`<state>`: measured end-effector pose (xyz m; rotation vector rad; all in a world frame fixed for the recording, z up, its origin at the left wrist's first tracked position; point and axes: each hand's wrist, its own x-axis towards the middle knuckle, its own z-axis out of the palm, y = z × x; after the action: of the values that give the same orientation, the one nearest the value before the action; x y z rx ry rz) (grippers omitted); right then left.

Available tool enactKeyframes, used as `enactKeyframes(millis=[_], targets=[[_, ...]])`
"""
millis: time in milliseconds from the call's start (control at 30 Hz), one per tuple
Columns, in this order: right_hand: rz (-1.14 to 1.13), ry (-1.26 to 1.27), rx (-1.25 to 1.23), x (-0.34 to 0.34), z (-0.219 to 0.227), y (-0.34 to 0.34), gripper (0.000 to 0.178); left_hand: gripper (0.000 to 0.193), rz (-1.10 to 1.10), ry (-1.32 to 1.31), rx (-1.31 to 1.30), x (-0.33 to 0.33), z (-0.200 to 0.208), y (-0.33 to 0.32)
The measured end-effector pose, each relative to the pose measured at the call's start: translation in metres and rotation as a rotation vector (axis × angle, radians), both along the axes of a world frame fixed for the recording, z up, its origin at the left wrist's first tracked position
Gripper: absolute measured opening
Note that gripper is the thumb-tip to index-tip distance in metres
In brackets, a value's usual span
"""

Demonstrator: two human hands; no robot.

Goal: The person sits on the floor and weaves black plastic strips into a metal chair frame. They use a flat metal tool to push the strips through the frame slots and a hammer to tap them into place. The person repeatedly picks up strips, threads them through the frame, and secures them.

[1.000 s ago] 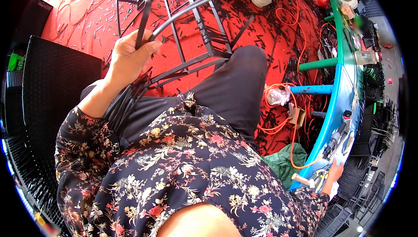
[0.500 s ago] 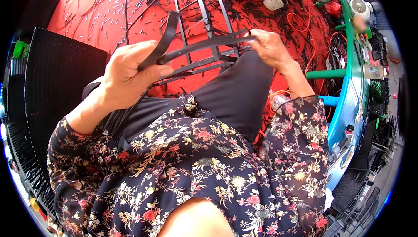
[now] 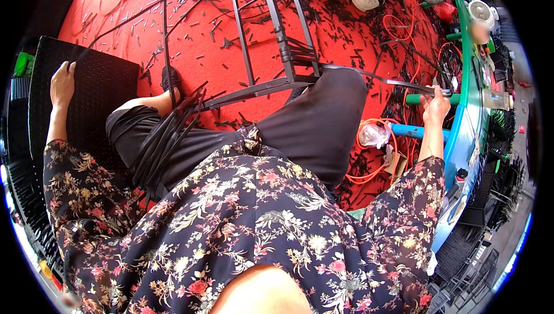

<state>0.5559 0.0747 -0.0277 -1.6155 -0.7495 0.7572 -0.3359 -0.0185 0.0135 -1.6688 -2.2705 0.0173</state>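
A black metal frame [image 3: 282, 37] of narrow bars stands before me, its near lower corner between my knees. Out to the far right, my right hand [image 3: 437, 108] is closed on a flat black plastic strip [image 3: 398, 82], which runs back to the frame's corner upright by my right knee. Several dark strands are wrapped there. My left hand [image 3: 62, 85] is stretched far left, with its fingers closed around the end of a thin dark strip [image 3: 124, 21] that slants up to the frame. Across my left thigh lies a bundle of loose black strips [image 3: 164, 141].
A black woven panel [image 3: 86, 98] stands at the left. Black scraps litter the red floor covering [image 3: 202, 31]. On the right are a green-and-blue bench [image 3: 453, 158], a white fan [image 3: 480, 11] and an orange cord [image 3: 369, 177]. Another person's shoe [image 3: 366, 1] is at the back.
Both hands have moved wide apart, the left outward to the left and the right outward to the right. The strips, earlier bent between the hands above my lap, are now drawn out to either side.
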Motion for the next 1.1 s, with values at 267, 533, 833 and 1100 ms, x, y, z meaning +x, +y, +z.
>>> enactKeyframes(millis=[267,533,833,1100], targets=[[0.026,0.254,-0.087,-0.047,-0.053,0.026,0.013,0.015,-0.049,-0.478,0.002,0.110,-0.042,0.042],[0.432,-0.474,-0.495,-0.090,-0.097,0.026,0.049,0.046,-0.276,-1.186,-0.271,0.305,-0.071,0.064],[0.586,-0.069,-0.170,-0.152,0.003,-0.035,0.034,0.022,-0.255,-1.690,-0.668,0.406,-0.078,0.046],[1.036,-0.802,0.555,-0.294,0.049,-0.043,0.043,0.018,-0.530,-0.756,-0.421,0.339,-0.006,0.034]])
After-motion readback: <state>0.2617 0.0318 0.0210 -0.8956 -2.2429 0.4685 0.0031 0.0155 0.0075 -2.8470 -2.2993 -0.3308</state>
